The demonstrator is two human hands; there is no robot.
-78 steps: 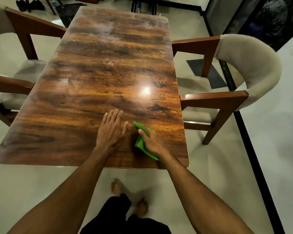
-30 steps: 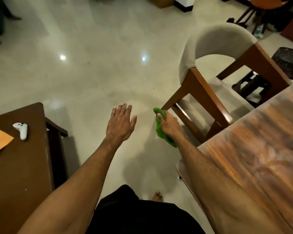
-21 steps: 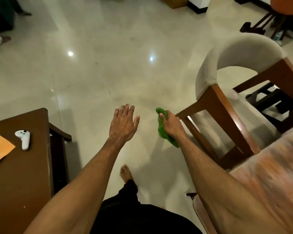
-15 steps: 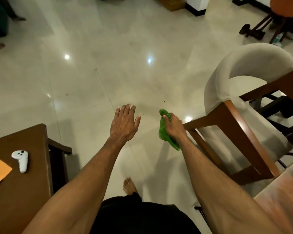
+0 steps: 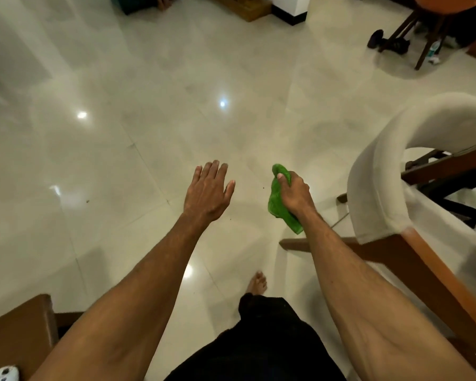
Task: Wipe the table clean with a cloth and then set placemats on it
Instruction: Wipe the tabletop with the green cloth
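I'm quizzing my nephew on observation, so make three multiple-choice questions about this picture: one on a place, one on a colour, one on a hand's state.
1. The cream-backed chair stands: A) left of both hands; B) right of the right hand; C) between the hands.
2. The cloth is: A) green; B) orange; C) white.
3. The left hand is: A) gripping the cloth; B) open and empty; C) a clenched fist.
Answers: 1 B, its backrest fills the right side; 2 A, bright green in the right hand; 3 B, straight fingers, nothing held.

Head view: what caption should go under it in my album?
A green cloth in the right hand, left hand open, above the floor by a chair.
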